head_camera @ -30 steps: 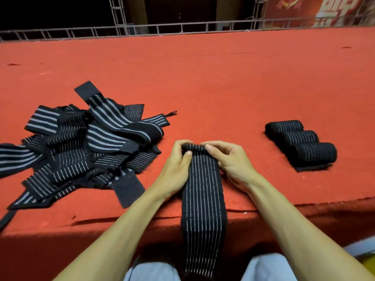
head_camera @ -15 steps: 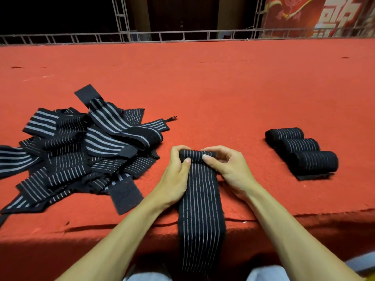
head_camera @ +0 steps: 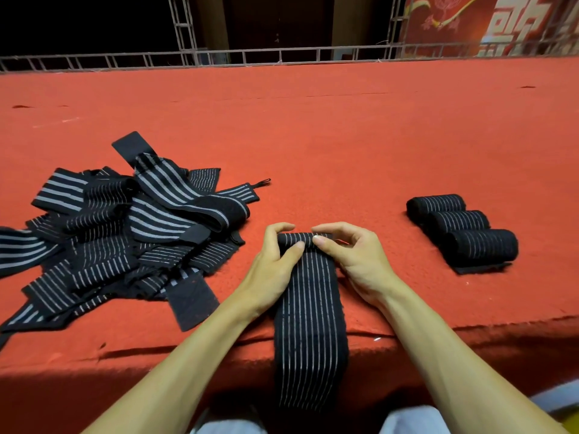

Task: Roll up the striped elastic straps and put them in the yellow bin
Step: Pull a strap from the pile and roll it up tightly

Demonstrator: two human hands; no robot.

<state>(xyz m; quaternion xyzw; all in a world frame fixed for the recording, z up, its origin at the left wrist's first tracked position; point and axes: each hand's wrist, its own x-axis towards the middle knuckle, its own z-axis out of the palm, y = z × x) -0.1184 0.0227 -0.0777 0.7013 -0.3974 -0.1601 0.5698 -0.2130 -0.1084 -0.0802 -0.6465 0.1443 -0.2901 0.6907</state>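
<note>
Left hand (head_camera: 275, 261) and right hand (head_camera: 354, 255) both clamp on the rolled end (head_camera: 300, 238) of one striped elastic strap (head_camera: 308, 324). Thumbs press the near side of the roll, tips almost meeting at its middle. Fingers curl over the far side. The roll is small, only at the strap's far end. The rest of the strap lies flat toward the person, crosses the platform's front edge and hangs down between the forearms.

Surface is a wide raised platform (head_camera: 344, 136) covered in red carpet with a coarse nap. The front edge drops off in shadow.

A pile of loose striped straps (head_camera: 125, 233) sits to the left of the hands, tangled and overlapping, black with pale stripes. Plain black tabs stick out at the far and near sides. The pile is near the left hand but apart from it.

Three finished rolls (head_camera: 463, 230) lie to the right, side by side and touching, in a diagonal row, well apart from the right hand. A flat black tab shows under the nearest one.

A low metal railing (head_camera: 250, 56) runs along the platform's far edge. A truss upright (head_camera: 183, 26) rises behind it. The back of the room is dark. A red banner (head_camera: 485, 23) with large pale characters hangs at the upper right. Pale trousers (head_camera: 407, 421) show at the bottom.
</note>
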